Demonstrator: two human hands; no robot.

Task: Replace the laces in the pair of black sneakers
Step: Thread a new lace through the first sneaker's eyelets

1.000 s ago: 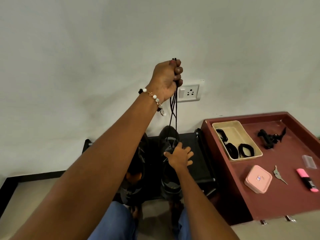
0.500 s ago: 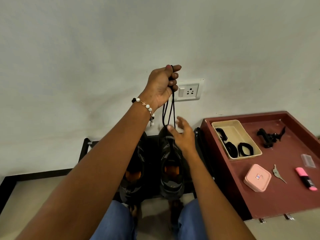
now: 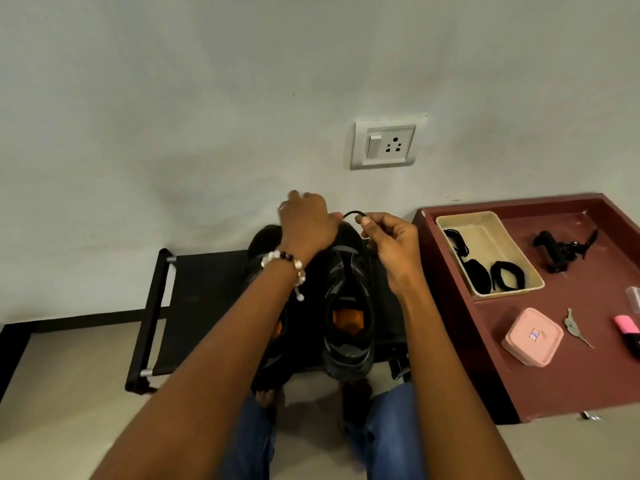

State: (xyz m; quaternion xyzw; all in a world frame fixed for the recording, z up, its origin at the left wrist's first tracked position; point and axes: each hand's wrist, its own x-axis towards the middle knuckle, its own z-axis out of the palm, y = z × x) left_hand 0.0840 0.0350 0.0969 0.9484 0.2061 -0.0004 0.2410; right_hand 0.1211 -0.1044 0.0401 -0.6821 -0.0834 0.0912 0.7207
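Note:
Two black sneakers with orange insoles stand side by side on a low black rack [image 3: 194,306]. The right sneaker [image 3: 349,320] shows in full; the left sneaker [image 3: 263,237] is mostly hidden under my left forearm. My left hand [image 3: 306,220], with a bead bracelet, hovers over the toe ends and holds one end of a black lace [image 3: 353,214]. My right hand [image 3: 391,240] pinches the lace between thumb and forefinger just above the right sneaker's toe. Only a short loop of lace shows between the hands.
A maroon tray table [image 3: 554,386] stands to the right. On it are a beige bin [image 3: 485,223] with coiled black laces, a pink box [image 3: 533,336], a pink highlighter [image 3: 627,329], a black gadget [image 3: 561,251] and a small metal tool [image 3: 575,325]. A wall socket [image 3: 384,143] is above.
My left hand has come down from high against the wall to the sneakers' toes, bringing the lace with it. My right hand left the sneaker and took hold of the lace.

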